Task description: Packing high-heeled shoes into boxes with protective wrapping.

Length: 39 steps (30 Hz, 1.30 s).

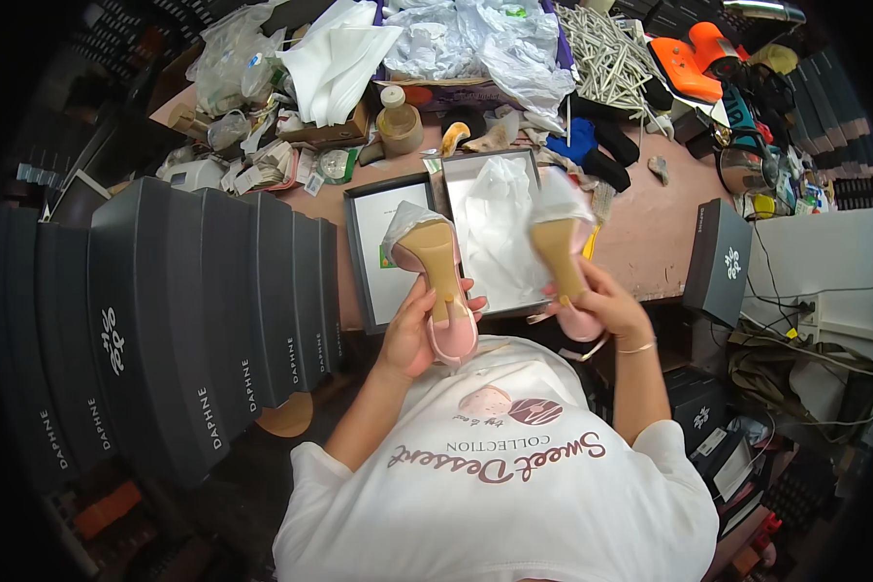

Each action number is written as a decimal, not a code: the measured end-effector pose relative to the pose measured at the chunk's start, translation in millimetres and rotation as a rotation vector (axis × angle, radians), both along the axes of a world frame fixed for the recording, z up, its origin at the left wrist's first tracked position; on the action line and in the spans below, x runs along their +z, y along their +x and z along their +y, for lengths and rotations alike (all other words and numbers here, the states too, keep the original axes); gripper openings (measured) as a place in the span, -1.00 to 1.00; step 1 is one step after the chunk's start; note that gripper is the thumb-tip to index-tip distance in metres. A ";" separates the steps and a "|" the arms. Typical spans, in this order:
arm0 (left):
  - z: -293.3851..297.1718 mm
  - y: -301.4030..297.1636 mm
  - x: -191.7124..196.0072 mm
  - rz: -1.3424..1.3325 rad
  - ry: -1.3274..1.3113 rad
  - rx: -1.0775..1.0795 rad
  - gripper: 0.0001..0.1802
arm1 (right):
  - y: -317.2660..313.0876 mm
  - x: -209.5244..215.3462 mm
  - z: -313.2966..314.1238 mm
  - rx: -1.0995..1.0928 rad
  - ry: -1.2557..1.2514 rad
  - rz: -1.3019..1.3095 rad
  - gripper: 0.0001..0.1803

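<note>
My left hand [414, 328] is closed around a pink heeled shoe [427, 247], its tan sole turned up and its toe wrapped in white tissue. In my right hand [606, 303] is the matching pink shoe [557, 242], also sole up, with tissue about the toe; it looks blurred. A thin strap hangs loose below it. Both shoes are held above an open dark shoebox [490, 155] lined with white tissue paper [500, 223]. Just left of that box lies the dark box lid [359, 242], its pale inside facing up.
Tall stacks of dark shoeboxes [213, 320] stand at the left. Another dark box [718, 262] sits at the table's right edge. Along the back are white tissue sheets [335, 58], a bottle [398, 121], a pile of pale sticks [606, 58] and an orange tool [686, 70].
</note>
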<state>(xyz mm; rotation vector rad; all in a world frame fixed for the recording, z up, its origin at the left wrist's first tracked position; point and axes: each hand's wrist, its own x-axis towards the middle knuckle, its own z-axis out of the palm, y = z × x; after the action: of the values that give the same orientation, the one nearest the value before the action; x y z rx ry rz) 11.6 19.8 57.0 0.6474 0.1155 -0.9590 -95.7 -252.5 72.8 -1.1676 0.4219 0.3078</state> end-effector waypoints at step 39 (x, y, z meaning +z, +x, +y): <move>-73.0 23.0 -29.4 -0.131 0.357 0.457 -0.78 | 26.6 -35.5 21.6 0.221 0.012 -0.281 -0.05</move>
<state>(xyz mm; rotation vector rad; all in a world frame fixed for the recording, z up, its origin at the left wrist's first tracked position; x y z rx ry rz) 34.6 -53.2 27.7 0.9606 0.3088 -0.4542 -69.1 -230.9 37.3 -1.2268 0.0445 0.3308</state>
